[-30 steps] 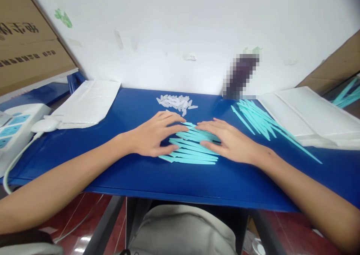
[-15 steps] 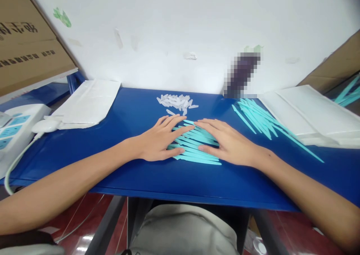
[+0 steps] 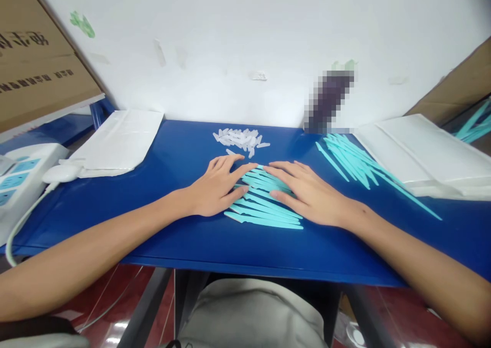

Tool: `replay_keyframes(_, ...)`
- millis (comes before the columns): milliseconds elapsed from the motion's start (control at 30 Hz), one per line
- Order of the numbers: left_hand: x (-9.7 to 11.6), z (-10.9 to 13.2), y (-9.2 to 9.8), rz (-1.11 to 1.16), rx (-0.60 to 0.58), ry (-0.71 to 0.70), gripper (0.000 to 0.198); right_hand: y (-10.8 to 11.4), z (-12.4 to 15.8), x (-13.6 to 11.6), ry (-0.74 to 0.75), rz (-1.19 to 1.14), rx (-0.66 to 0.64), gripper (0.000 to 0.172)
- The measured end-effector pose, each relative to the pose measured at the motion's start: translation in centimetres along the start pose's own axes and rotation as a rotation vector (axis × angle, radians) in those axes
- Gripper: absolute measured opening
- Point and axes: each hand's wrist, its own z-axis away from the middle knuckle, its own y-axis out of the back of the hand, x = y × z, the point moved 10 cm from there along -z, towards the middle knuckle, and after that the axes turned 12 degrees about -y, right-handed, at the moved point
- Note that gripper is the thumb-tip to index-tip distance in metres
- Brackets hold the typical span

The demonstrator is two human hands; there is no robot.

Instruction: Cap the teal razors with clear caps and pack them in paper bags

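A small packing or assembly workstation in a workshop. The setting is indicated by a plain blue worktable (image 3: pixel 184 235) set against a bare white wall (image 3: pixel 230 41), on which identical parts are kept in batches: a fanned group of turquoise plastic sticks (image 3: pixel 264 212), a second pile of the same sticks (image 3: pixel 353 161) and a heap of small white caps (image 3: pixel 240 138). Stacked white pouches (image 3: pixel 123 138), printed cardboard cartons (image 3: pixel 34 66) and a power strip (image 3: pixel 19 176) are seen at the sides.
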Motion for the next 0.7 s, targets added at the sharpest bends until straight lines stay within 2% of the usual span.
replay_keyframes(167, 0.0, -0.1, -0.1, 0.021, 0.01, -0.005, 0.064, -0.2, 0.5, -1.2, 0.11, 0.004, -0.05, 0.05)
replay_keyframes(367, -0.3, -0.1, 0.0, 0.028, 0.031, 0.038, 0.058, -0.3, 1.0, -1.6, 0.148, -0.002, -0.081, 0.052)
replay_keyframes(700, -0.5, -0.1, 0.0, -0.002, 0.029, 0.07, 0.056, -0.2, 0.9, -0.9, 0.093, -0.028, -0.112, 0.06)
